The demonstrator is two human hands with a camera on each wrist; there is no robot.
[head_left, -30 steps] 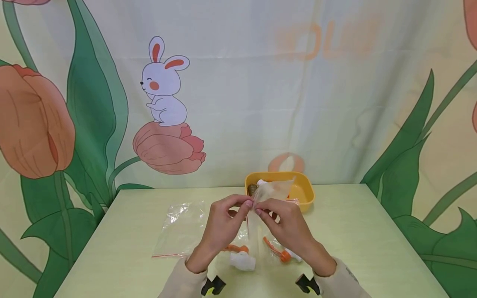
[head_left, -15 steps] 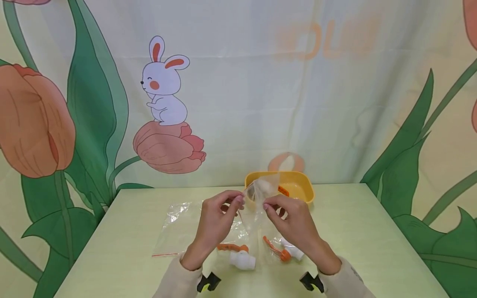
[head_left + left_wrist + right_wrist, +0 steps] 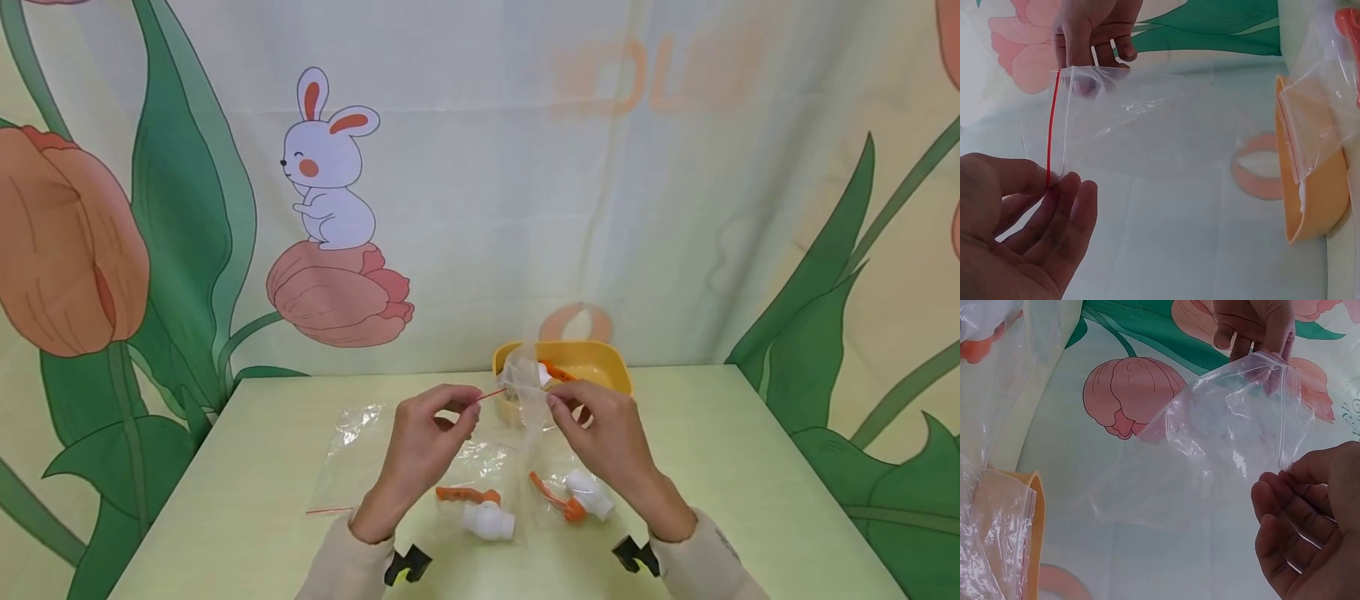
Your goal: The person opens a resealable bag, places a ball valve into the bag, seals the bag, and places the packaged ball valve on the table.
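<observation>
A clear zip bag (image 3: pixel 1141 125) with a red strip along its mouth is stretched between my two hands, above the table. My left hand (image 3: pixel 427 446) pinches one end of the mouth between thumb and fingertips. The other end is pinched by my right hand (image 3: pixel 611 437). Seen from the right wrist, the bag (image 3: pixel 1210 431) looks flat, with nothing visible inside. Below the hands lie two white plastic ball valves with orange handles, the left valve (image 3: pixel 489 522) and the right valve (image 3: pixel 591 494), both among clear plastic film.
At the table's back edge stands a yellow tub (image 3: pixel 611 367), holding a white-and-orange piece and partly hidden by the held bag. Another clear zip bag (image 3: pixel 348 462) lies flat on the table's left part. A printed curtain (image 3: pixel 480 208) hangs behind the table.
My hands have moved apart, the left to the left and the right to the right. The bag, earlier bunched at my meeting fingertips, is now spread between them.
</observation>
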